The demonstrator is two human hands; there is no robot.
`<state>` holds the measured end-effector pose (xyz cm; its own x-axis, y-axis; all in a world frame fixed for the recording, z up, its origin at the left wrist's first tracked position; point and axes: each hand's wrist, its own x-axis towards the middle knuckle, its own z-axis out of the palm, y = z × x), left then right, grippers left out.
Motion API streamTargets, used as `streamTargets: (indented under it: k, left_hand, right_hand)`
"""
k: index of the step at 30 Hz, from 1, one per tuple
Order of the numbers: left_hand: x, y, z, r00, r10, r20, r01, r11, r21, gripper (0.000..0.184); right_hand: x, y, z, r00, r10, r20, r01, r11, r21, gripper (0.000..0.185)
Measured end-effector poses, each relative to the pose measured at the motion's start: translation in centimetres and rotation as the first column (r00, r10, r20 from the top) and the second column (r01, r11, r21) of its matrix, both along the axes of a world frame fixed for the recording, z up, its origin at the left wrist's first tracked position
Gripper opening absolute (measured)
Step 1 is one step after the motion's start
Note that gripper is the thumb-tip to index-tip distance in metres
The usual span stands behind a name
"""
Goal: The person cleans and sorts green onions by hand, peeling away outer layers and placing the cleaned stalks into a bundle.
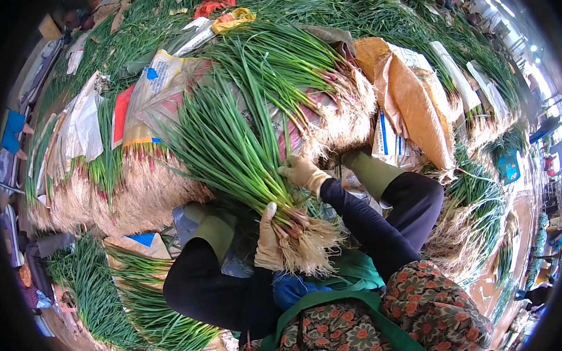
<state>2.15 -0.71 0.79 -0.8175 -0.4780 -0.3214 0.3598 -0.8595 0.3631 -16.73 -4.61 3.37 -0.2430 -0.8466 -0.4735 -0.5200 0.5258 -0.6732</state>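
Observation:
My left hand (269, 240), in a pale glove, is wrapped round the lower stems of a large bunch of green onions (232, 152), just above its pale roots. The long green leaves fan out to the upper left. My right hand (304, 175), gloved too, is closed at the right side of the bunch, around a few stems; its fingertips are partly hidden. Beyond my hands, loose green onions (297, 52) lie on a covered heap with their roots toward the right.
Heaps of rooted green onions (150, 186) lie at the left under plastic sacks (163, 78). A brown sack (413, 99) covers more at the right. Further bunches (159, 292) lie at the lower left. My bent knees are on either side of the bunch.

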Motion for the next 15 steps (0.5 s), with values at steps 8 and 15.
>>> streamTargets:
  k: [8, 15]
  left_hand:
    - [0.6, 0.6, -1.2, 0.95, 0.212, -0.227, -0.157, 0.958, 0.239, 0.068]
    - [0.7, 1.2, 1.0, 0.909, 0.314, -0.274, -0.247, 0.935, 0.254, 0.07]
  right_hand:
    - [1.1, 4.6, -2.9, 0.574, -0.228, 0.787, 0.285, 0.956, 0.069, 0.037]
    - [4.2, 0.0, -5.2, 0.043, -0.139, 0.989, 0.62, 0.78, 0.083, 0.021]
